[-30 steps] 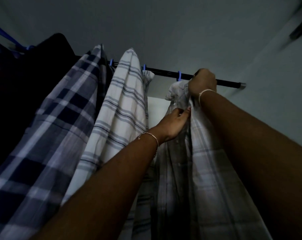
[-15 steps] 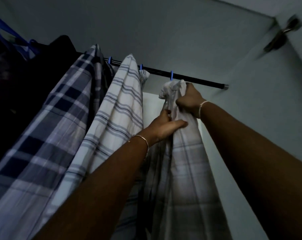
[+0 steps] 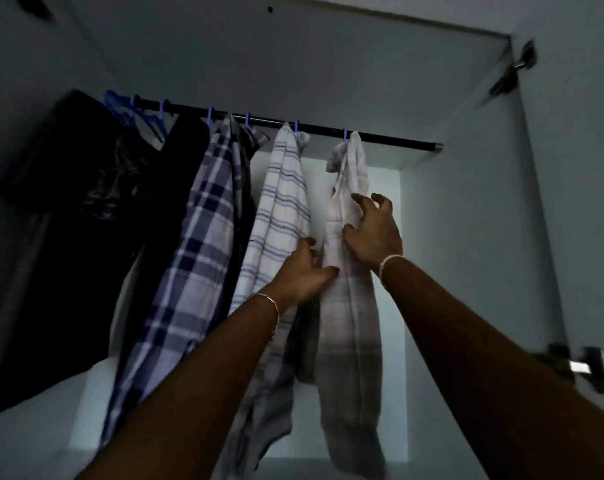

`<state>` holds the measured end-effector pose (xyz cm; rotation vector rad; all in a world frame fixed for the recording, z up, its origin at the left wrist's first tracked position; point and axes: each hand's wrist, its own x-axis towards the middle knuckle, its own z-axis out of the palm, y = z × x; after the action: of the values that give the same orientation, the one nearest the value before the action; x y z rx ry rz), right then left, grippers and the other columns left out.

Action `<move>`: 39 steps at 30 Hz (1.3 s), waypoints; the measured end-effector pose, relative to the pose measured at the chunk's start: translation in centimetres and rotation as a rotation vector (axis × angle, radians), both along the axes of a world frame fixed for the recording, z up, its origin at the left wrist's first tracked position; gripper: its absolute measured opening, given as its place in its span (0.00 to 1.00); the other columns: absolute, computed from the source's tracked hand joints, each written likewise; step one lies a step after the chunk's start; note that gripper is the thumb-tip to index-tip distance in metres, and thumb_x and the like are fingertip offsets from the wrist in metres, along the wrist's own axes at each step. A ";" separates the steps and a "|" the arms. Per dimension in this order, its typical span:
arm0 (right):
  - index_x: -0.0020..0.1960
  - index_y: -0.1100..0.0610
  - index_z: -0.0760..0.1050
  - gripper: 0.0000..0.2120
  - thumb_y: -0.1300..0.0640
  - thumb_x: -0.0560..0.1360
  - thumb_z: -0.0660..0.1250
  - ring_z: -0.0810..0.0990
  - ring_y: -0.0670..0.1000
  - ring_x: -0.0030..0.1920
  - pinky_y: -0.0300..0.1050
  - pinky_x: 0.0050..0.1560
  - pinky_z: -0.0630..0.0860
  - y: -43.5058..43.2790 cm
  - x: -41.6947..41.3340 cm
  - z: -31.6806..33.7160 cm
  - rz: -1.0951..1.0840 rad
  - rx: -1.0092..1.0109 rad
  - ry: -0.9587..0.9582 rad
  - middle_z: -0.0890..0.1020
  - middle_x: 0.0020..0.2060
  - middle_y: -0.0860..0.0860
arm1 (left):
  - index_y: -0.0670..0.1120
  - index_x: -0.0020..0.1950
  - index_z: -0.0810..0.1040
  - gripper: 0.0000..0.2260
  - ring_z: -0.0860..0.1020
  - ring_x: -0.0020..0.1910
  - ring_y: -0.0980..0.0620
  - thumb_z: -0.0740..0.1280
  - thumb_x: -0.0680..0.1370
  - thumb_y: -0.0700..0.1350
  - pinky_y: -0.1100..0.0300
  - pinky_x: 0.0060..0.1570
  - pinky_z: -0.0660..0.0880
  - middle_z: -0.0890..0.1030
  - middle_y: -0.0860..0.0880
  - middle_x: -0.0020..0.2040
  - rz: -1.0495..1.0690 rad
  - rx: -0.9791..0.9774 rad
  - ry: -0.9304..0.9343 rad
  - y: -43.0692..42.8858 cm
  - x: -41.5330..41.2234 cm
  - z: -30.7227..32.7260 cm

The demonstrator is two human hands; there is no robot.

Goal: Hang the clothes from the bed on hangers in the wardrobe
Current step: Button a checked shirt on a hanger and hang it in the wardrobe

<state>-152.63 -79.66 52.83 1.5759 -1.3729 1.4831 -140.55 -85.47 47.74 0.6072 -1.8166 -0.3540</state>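
Your pale checked shirt hangs centre-right in the frame from a blue hanger hook on the black rail. Your left hand pinches its left edge, thumb in front and fingers tucked behind. Your right hand, just above, rests on the fabric with fingers spread and loose, gripping nothing.

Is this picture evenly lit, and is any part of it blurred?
Head view: dim overall; dark garments at left lose detail; the back panel behind the pale checked shirt is brightest; the upper-right hinge is motion-blurred.
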 end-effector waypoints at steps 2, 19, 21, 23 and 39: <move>0.73 0.52 0.66 0.27 0.56 0.75 0.66 0.69 0.63 0.68 0.55 0.67 0.69 3.6 1.6 -1.9 0.029 0.056 0.021 0.58 0.75 0.55 | 0.42 0.72 0.61 0.31 0.74 0.59 0.50 0.72 0.74 0.45 0.58 0.59 0.73 0.74 0.47 0.64 0.039 0.026 -0.013 4.5 2.1 -2.0; 0.71 0.53 0.68 0.25 0.57 0.75 0.66 0.62 0.58 0.72 0.52 0.67 0.66 17.3 16.3 -11.7 0.223 0.232 0.092 0.60 0.74 0.55 | 0.46 0.72 0.61 0.30 0.74 0.61 0.50 0.71 0.74 0.48 0.53 0.61 0.73 0.71 0.51 0.63 0.272 0.171 -0.057 21.1 18.5 -9.5; 0.71 0.52 0.67 0.26 0.57 0.75 0.67 0.62 0.58 0.72 0.51 0.68 0.66 19.0 19.3 -13.4 0.267 0.259 0.079 0.60 0.74 0.54 | 0.47 0.68 0.64 0.27 0.76 0.58 0.50 0.71 0.72 0.49 0.51 0.60 0.74 0.75 0.50 0.61 0.273 0.173 -0.036 23.3 21.2 -10.8; 0.71 0.51 0.67 0.26 0.58 0.75 0.67 0.63 0.56 0.72 0.49 0.68 0.66 20.7 22.8 -15.4 0.321 0.274 0.058 0.60 0.74 0.52 | 0.47 0.67 0.65 0.25 0.76 0.55 0.52 0.71 0.74 0.46 0.55 0.57 0.74 0.75 0.52 0.57 0.285 0.160 -0.034 25.9 24.4 -12.7; 0.66 0.46 0.72 0.20 0.59 0.76 0.68 0.65 0.47 0.71 0.34 0.60 0.66 36.0 51.7 -32.1 0.724 0.459 -0.101 0.65 0.70 0.44 | 0.49 0.73 0.61 0.26 0.63 0.71 0.48 0.66 0.77 0.48 0.51 0.68 0.64 0.67 0.50 0.71 0.844 0.177 -0.146 44.7 52.4 -29.9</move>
<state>-100.95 -43.63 20.77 2.5101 -1.3258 1.7317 -88.17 -40.74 17.82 1.4736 -1.5045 0.1103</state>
